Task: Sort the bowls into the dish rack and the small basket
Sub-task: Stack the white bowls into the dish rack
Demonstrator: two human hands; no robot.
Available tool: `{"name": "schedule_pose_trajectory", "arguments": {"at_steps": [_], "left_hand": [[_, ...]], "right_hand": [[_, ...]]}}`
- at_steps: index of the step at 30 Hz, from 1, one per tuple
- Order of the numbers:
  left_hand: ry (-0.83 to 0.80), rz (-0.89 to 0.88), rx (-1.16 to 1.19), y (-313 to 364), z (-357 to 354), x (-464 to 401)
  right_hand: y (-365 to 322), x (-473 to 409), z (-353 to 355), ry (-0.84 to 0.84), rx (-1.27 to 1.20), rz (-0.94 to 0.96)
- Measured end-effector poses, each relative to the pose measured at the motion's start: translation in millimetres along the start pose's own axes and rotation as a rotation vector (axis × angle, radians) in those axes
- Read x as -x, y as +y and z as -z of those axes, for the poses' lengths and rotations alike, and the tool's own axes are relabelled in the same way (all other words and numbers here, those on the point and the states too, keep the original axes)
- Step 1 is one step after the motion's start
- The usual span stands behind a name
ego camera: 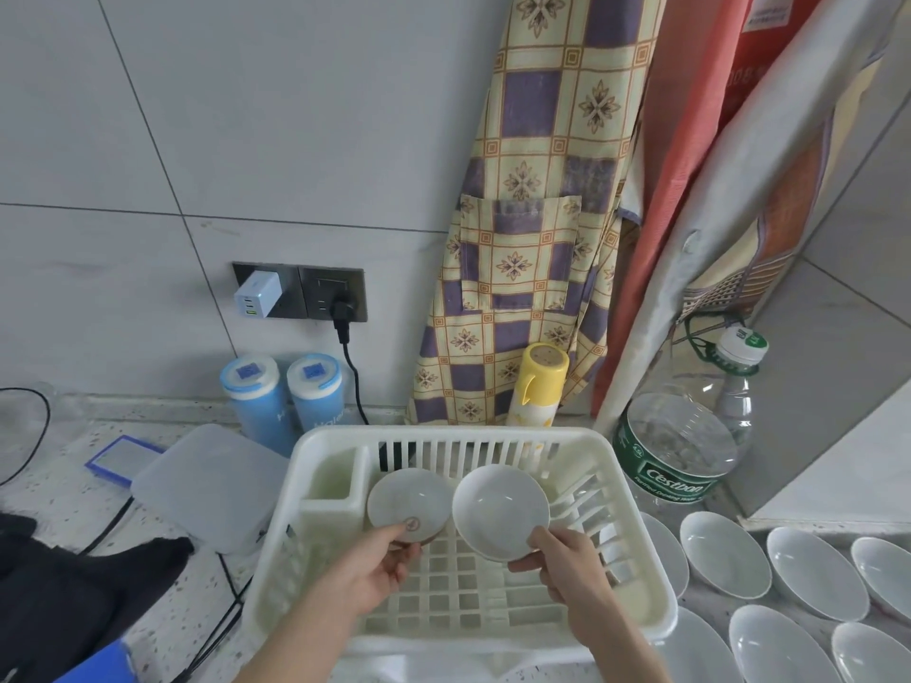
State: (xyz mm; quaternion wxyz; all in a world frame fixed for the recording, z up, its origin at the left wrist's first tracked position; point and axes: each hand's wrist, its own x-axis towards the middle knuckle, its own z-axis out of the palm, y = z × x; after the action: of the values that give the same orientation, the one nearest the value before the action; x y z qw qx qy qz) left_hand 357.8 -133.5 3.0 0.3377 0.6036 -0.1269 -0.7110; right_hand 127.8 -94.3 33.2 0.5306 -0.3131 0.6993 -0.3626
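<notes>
From my head camera, I am holding two small white bowls over the white plastic dish rack [636,574] on the speckled counter. My left hand [367,566] pinches the near rim of the left bowl [408,502], thumb on top, the bowl tipped up so its inside faces me, with a small round mark near the rim by my thumb. My right hand [567,564] pinches the near edge of the right bowl [499,507] between thumb and fingers, also tilted toward me. Both bowls sit just beside each other, above the rack's slotted floor, next to its cutlery compartment [330,478]. To the right of the rack, more white bowls [724,552] lie in rows on the counter. Behind the rack stand a yellow-capped bottle [540,382], two blue canisters [281,396] and a large water jug [690,431].
</notes>
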Motion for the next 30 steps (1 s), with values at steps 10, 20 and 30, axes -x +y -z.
{"name": "schedule_pose_trajectory", "arguments": {"at_steps": [10,20,30], "left_hand": [[-0.019,0.044,0.063,2,1,12],[-0.077,-0.023,0.141,13,19,26],[-0.121,0.012,0.207,15,37,9]], "right_hand": [[-1,4,0,-0.035,0.081,0.020],[-13,-1,-37,-0.107,0.168,0.140],[-9,-13,-86,-0.110,0.364,0.315]]}}
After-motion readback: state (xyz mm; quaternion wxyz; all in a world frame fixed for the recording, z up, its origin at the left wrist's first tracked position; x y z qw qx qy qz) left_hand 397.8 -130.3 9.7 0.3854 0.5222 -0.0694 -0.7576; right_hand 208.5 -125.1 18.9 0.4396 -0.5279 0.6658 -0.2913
